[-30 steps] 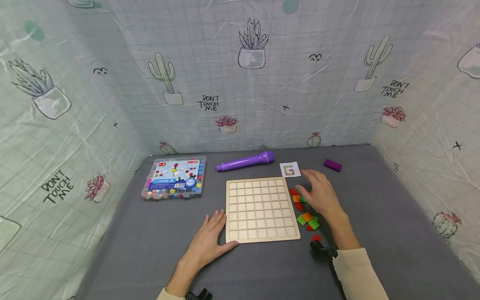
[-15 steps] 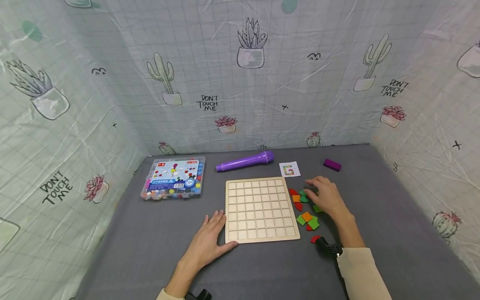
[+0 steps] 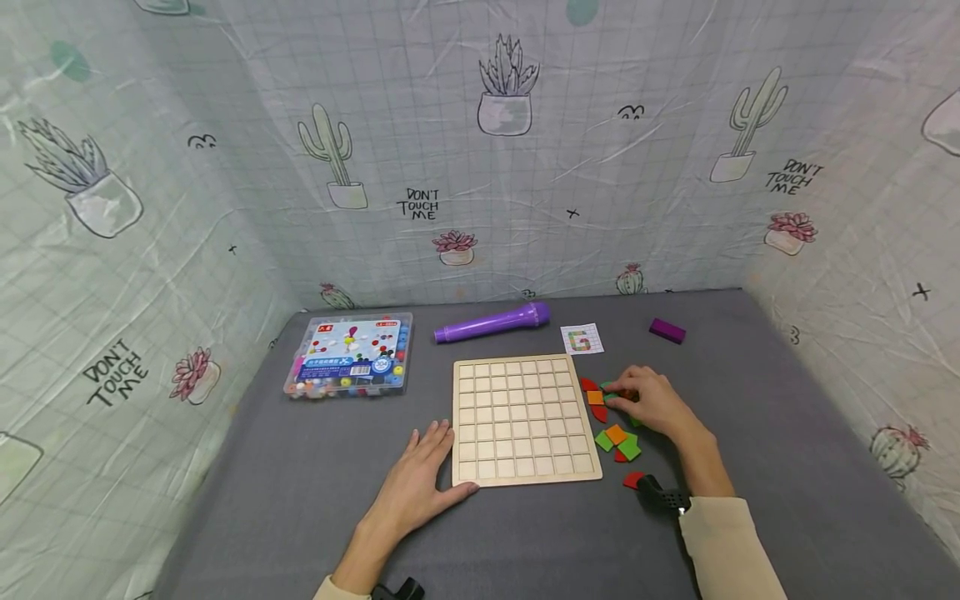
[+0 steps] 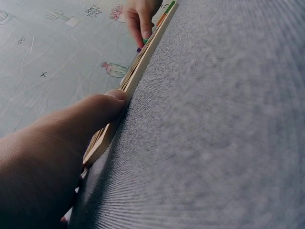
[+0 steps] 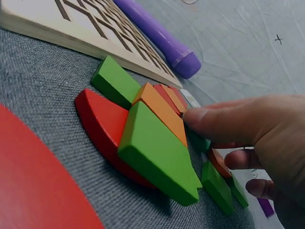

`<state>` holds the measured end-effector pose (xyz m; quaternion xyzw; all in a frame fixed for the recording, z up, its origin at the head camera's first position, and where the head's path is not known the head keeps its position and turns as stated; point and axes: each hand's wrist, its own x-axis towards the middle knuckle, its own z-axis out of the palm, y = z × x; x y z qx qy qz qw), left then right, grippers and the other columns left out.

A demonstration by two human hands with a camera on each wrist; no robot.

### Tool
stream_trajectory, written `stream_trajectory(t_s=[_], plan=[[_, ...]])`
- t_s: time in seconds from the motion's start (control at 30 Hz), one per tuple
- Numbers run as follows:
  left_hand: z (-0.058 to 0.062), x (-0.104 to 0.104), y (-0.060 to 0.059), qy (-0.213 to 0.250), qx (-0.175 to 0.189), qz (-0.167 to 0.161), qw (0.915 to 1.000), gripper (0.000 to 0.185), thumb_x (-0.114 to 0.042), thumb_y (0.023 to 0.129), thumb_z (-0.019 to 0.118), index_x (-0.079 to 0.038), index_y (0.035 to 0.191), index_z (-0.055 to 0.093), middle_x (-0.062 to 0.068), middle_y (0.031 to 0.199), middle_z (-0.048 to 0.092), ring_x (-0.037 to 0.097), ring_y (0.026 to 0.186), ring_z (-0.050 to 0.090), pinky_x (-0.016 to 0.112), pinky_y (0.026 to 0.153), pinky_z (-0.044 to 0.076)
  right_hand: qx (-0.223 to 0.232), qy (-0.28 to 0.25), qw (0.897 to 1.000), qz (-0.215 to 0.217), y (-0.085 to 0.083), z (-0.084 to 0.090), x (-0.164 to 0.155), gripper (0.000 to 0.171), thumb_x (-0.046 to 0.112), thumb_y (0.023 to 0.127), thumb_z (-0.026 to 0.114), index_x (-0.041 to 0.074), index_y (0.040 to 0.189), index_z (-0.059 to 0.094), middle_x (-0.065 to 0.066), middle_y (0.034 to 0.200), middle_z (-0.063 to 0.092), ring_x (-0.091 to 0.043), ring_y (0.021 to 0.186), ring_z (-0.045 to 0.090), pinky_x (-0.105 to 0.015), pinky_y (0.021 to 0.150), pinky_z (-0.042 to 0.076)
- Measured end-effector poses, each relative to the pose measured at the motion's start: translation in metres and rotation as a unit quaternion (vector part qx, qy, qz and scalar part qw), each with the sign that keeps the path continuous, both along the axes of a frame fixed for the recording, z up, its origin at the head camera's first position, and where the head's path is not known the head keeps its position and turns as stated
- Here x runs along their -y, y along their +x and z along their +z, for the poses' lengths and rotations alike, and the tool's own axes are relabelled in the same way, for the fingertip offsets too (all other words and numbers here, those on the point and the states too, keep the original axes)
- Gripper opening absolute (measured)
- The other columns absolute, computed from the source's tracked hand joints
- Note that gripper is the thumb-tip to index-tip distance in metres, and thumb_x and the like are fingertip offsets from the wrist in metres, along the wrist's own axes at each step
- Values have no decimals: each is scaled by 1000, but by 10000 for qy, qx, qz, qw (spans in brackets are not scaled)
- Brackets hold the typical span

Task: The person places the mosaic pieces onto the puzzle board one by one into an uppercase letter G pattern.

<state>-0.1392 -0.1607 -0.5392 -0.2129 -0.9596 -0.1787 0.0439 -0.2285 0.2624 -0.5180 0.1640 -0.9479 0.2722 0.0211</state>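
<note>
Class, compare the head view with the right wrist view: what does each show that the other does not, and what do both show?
Only the head view shows the left hand resting at the board's near left corner, the bead box, the small card and the purple block. Only the right wrist view shows the tiles' thickness and stacking: a green tile lies tilted on a red curved piece. Both show the wooden grid board, the purple microphone and the right hand with fingertips on the coloured tiles.

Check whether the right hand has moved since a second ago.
Yes. The right hand drew back from the letter card, toward the person, onto the coloured tiles.
</note>
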Motion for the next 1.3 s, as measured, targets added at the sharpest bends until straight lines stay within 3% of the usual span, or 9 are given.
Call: stream_trajectory(t_s=[0.23,0.5,0.63,0.87,1.3], plan=[[0,0,0,14,8,-11,10000,92,-71,85,63,-5,148,49,11,156,45,28,149,38,53,125,30,45,-79,10000,14,0,0,-2,15,17,89,76,13,102,79,-3,97,68,-24,95,53,-45,85,37],[-2,-1,1,7,-149,-55,9999,92,-71,84,64,-4,147,51,12,156,46,29,147,41,53,123,32,124,-305,9994,44,2,0,-5,17,15,90,75,12,107,76,2,85,61,-15,81,44,-28,70,38],[-3,-1,2,-6,-175,-53,9998,93,-72,84,63,-4,146,52,11,155,47,28,147,42,52,123,33,0,-326,9994,133,3,-1,-5,21,11,92,71,10,113,76,1,89,60,-14,82,45,-27,69,40],[-2,-1,1,-90,-48,-60,9999,95,-73,83,63,-5,148,49,11,158,44,28,148,39,52,124,32,-106,-399,9991,-56,2,2,-2,17,9,93,70,9,109,76,-4,96,65,-15,80,48,-27,68,44],[1,1,1,-25,168,-20,9999,95,-69,82,68,-5,150,47,10,159,42,27,149,37,52,125,29,-329,-604,9976,-87,-4,10,13,20,7,95,67,4,114,73,-9,106,69,-19,88,61,-34,76,55]])
